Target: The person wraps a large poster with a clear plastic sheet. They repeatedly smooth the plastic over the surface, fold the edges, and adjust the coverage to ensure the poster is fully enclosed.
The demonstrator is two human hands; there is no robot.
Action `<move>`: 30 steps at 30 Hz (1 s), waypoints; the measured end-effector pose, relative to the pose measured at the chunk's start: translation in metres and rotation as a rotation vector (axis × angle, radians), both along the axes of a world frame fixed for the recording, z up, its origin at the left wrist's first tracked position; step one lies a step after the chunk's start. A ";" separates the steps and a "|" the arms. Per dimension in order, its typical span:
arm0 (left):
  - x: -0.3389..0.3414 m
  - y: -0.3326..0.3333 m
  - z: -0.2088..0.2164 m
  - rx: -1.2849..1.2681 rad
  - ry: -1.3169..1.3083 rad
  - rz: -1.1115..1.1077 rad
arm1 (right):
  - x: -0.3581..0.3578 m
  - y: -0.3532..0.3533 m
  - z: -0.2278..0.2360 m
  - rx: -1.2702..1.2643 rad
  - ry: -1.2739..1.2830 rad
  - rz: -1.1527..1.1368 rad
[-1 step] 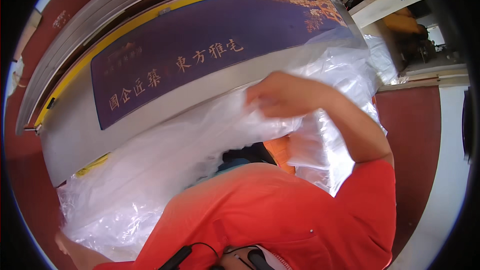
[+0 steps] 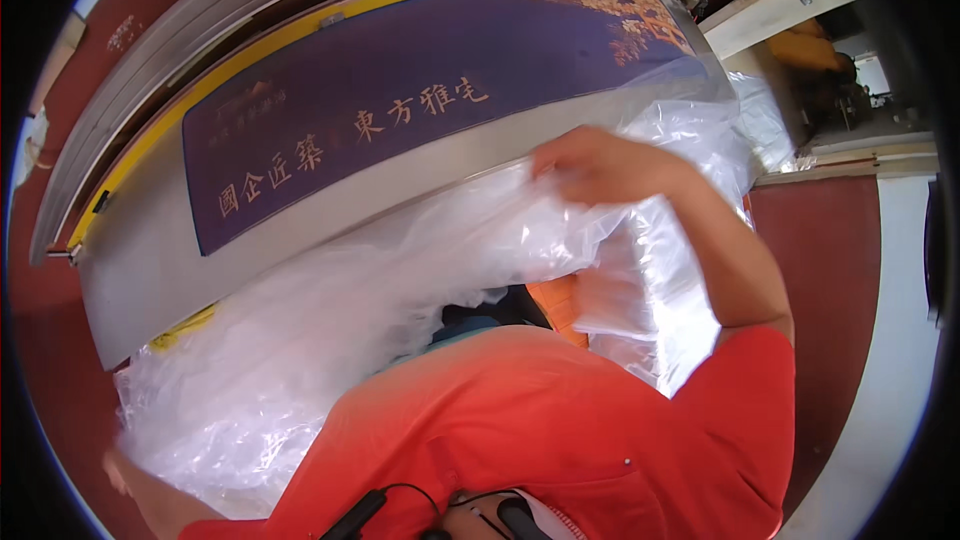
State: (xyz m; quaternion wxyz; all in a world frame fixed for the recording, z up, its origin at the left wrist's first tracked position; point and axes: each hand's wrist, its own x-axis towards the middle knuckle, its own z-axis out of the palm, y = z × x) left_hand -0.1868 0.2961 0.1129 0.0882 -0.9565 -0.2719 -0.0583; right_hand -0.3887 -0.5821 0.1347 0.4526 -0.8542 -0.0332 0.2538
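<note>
"Sheeting, clear and crumpled: where does it lie, and which way does it run?"

"It spreads below and to the left of the right hand's fingers, with more of it past them on the right. Its long axis slants: one end is at the lower left, near the left hand, and the other rises to the upper right, beyond the right hand."

"How are the fingers set?"

"On the right they are bent and narrow, pinching the upper edge of the film, and its folds draw toward them; the tips are blurred. The left hand sits at the rim of the view, just beside the film's lower-left end. Whether its fingers grip anything, I cannot tell."

"And around them?"

"Beyond the right fingers is a grey tabletop with a dark blue mat on it, printed with gold lettering and a golden tree. The mat's long side slants the same way as the film. Farther from the fingers, past the mat, curves a yellow strip. Below the right hand shows an orange piece, partly covered. Nearer the wearer's body is a red shirt."
</note>
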 end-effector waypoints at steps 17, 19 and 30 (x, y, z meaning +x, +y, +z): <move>0.219 -0.185 -0.117 -0.048 -0.228 -0.589 | -0.050 -0.204 -0.070 -1.248 -0.704 -0.305; 0.208 -0.216 -0.118 -0.125 -0.159 -0.588 | -0.120 -0.288 -0.102 -1.672 -0.451 -0.313; 0.177 -0.229 -0.106 -0.146 -0.375 -0.694 | 0.062 -0.280 -0.090 -1.548 -0.389 -0.221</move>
